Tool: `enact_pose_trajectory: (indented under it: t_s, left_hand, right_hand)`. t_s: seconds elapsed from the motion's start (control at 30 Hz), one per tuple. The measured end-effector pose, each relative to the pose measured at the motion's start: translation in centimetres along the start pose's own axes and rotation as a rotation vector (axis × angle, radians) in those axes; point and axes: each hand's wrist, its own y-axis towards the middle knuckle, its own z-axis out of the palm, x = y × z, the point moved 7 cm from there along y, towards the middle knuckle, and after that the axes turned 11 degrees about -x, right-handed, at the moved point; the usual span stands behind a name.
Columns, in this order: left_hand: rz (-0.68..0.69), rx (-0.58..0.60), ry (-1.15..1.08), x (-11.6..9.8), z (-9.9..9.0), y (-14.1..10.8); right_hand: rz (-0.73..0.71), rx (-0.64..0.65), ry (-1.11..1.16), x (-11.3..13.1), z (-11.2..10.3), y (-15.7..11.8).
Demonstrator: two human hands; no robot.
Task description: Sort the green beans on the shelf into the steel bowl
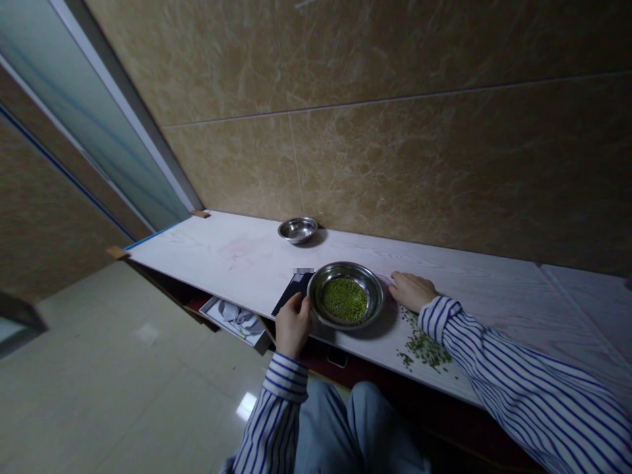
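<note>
A wide steel bowl (pixel 374 313) holds many small green beans (pixel 344 299). At its left rim, my left hand (pixel 293 326) is closed with thumb and fingers on the edge. My right hand (pixel 413 290) rests on the tabletop just right of the bowl, its fingers curled; whether anything is under them is hidden. Loose green bits (pixel 427 350) lie scattered on the white surface below my right wrist. A dark flat object (pixel 295 288) lies partly behind the bowl and my left hand.
A smaller steel bowl (pixel 297 230) stands near the wall on the long white table (pixel 222 247). Beneath the front edge, an open drawer (pixel 239 321) with cloth sticks out at left. The marbled wall bounds the back.
</note>
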Motion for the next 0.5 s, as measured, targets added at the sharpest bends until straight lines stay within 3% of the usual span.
enact_pose_trajectory:
  t_s: [0.1, 0.33, 0.5]
  left_hand:
    - [0.125, -0.067, 0.179, -0.3, -1.5, 1.3]
    - [0.308, 0.099, 0.537, 0.6, -1.1, 2.9]
    - [0.376, 0.187, 0.677, 0.8, -1.0, 3.0]
  right_hand:
    - [-0.009, -0.039, -0.023, 0.2, -0.9, -0.1]
    - [-0.049, -0.237, 0.041, 2.1, -4.1, -0.9]
    - [-0.096, -0.302, 0.130, 4.7, -5.3, -1.8]
